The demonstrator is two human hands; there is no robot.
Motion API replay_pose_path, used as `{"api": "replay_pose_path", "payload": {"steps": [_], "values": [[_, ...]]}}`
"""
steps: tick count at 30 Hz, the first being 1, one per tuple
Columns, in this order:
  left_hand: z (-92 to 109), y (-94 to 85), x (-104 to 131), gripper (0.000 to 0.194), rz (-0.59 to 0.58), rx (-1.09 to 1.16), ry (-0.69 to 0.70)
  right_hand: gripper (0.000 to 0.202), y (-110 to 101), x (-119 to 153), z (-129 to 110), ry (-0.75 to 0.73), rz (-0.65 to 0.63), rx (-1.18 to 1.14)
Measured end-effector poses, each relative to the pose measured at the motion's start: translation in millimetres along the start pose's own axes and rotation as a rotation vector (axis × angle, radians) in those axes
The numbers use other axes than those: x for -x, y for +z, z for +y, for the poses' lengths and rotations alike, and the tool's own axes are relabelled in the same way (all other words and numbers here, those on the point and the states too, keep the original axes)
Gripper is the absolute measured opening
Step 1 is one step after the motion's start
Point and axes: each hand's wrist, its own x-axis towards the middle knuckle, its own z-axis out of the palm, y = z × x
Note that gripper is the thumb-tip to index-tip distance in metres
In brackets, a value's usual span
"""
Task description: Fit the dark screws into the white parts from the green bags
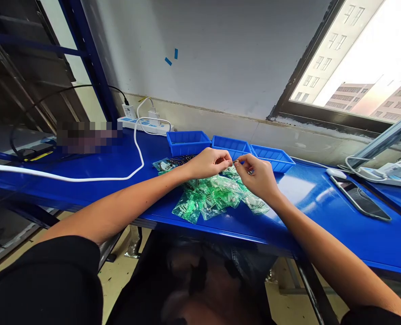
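My left hand [211,162] and my right hand [255,175] meet above the middle of the blue table, fingertips almost touching. Both are closed in a pinch. Between them shows a small dark, metallic-looking piece [235,161], too small to name, and I cannot tell whether one hand or both grip it. Below my hands lies a heap of clear greenish plastic bags [214,194] with small pale parts inside. Dark thin pieces [182,161] lie at the heap's far left, partly hidden by my left hand.
Three blue bins [188,143] stand along the wall behind my hands. A white power strip [146,125] with plugs sits at the back left, its white cable [85,179] crossing the table. To the right lie a phone [361,198] and another power strip [390,174].
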Motion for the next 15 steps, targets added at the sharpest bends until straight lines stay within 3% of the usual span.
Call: {"api": "replay_pose_path", "payload": {"steps": [15], "values": [[-1.0,0.0,1.1,0.02,-0.007,-0.052,0.038,0.017,-3.8,1.5,-2.5,-0.045,-0.087,-0.045]]}}
